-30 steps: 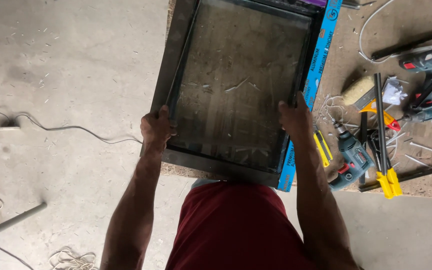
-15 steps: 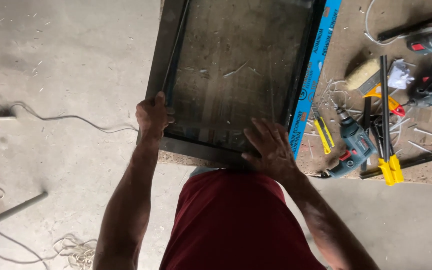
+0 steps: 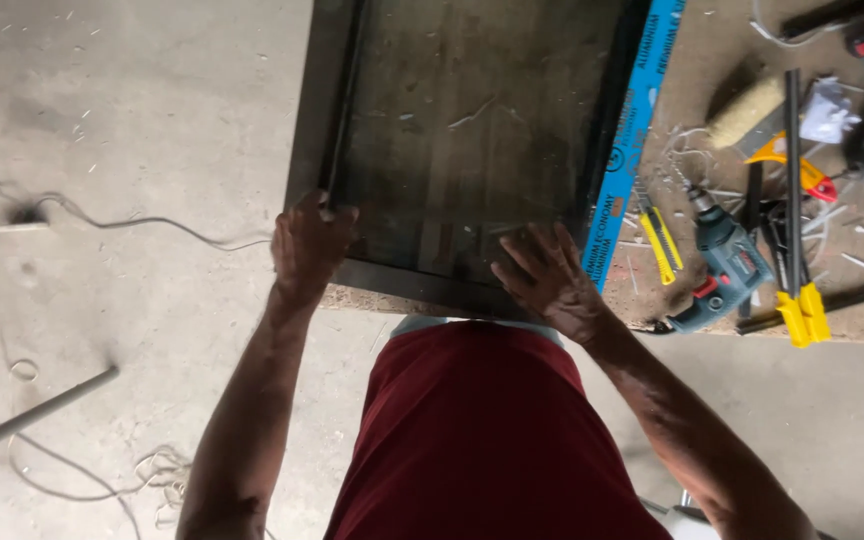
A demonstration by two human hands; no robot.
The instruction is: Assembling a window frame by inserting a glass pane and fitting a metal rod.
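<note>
A dark metal frame with a mesh screen (image 3: 472,130) lies flat on a workbench (image 3: 712,330) in front of me. My left hand (image 3: 307,245) grips the frame's near left corner, fingers curled over its edge. My right hand (image 3: 550,280) lies flat with fingers spread on the mesh near the frame's near right corner. A blue strip (image 3: 637,130) runs along the frame's right side.
To the right on the bench lie a teal power drill (image 3: 727,270), a yellow utility knife (image 3: 660,245), a yellow-ended bar clamp (image 3: 797,200), a paint roller (image 3: 747,110) and scattered shavings. Cables (image 3: 102,220) and a grey pipe (image 3: 32,415) lie on the concrete floor at left.
My right hand left the frame's right edge, moved inward and now rests flat on the mesh. My left hand kept its grip on the left corner.
</note>
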